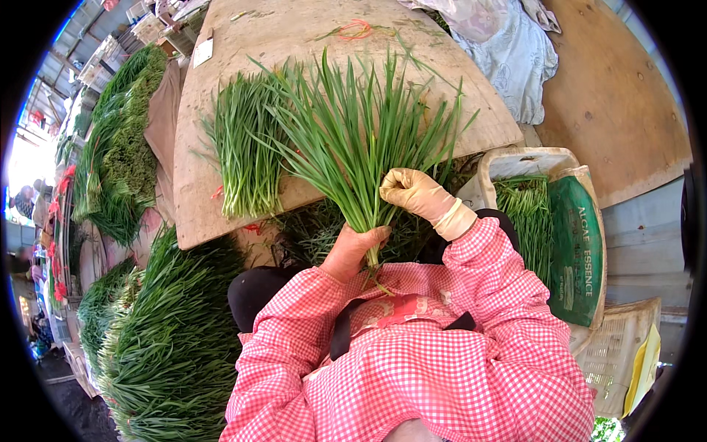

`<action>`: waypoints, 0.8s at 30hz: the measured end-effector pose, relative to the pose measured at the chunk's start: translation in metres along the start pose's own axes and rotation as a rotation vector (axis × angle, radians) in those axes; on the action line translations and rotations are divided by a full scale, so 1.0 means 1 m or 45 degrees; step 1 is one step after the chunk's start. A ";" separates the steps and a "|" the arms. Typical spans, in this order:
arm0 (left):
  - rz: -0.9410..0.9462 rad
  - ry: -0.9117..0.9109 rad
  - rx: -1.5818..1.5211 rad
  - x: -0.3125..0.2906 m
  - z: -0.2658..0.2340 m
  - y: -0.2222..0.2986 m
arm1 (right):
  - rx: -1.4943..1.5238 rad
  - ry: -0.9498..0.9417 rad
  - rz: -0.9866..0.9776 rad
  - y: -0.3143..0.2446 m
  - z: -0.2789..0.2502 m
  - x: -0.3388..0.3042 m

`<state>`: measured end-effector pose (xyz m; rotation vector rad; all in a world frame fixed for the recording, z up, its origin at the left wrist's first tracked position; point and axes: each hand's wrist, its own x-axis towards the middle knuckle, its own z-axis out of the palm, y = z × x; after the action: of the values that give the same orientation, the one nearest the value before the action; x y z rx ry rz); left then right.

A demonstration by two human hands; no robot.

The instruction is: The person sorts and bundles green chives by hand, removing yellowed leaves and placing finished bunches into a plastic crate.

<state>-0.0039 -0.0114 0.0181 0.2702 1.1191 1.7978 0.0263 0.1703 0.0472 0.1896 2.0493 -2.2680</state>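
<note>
My left hand (350, 252) is bare and wrapped round the lower stems of a fanned bunch of garlic chives (361, 136). Its long green leaves point away from me over the board's near edge, and a few stem ends stick out below the fist. At the right side of the bunch, my right hand (420, 194) wears a pale rubber glove. Its fingers are curled into a pinch against the leaves; what lies between the fingertips is hidden. Left of the held bunch, a second pile of garlic chives (249, 147) rests on the wooden board (272, 29).
Big heaps of chives (169, 346) lie at my left, with more green bundles (121, 140) farther back. On the right stands a pale crate (526, 156) with chives inside and a green sheet along its side. Red ties (355, 29) and a pale blue cloth (504, 62) lie at the far side.
</note>
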 end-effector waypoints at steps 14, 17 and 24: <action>-0.081 0.322 -0.102 -0.033 0.015 0.041 | -0.020 0.084 -0.553 -0.064 0.036 0.025; 0.003 0.154 0.156 -0.018 -0.004 0.027 | -0.571 0.264 -0.603 -0.067 0.032 0.046; 0.343 -0.039 0.234 0.016 0.005 -0.035 | -0.865 0.251 -0.432 0.029 -0.061 0.040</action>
<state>0.0122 0.0084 -0.0118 0.5796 1.2757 1.9176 -0.0071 0.2292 0.0065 0.0153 3.0076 -1.5886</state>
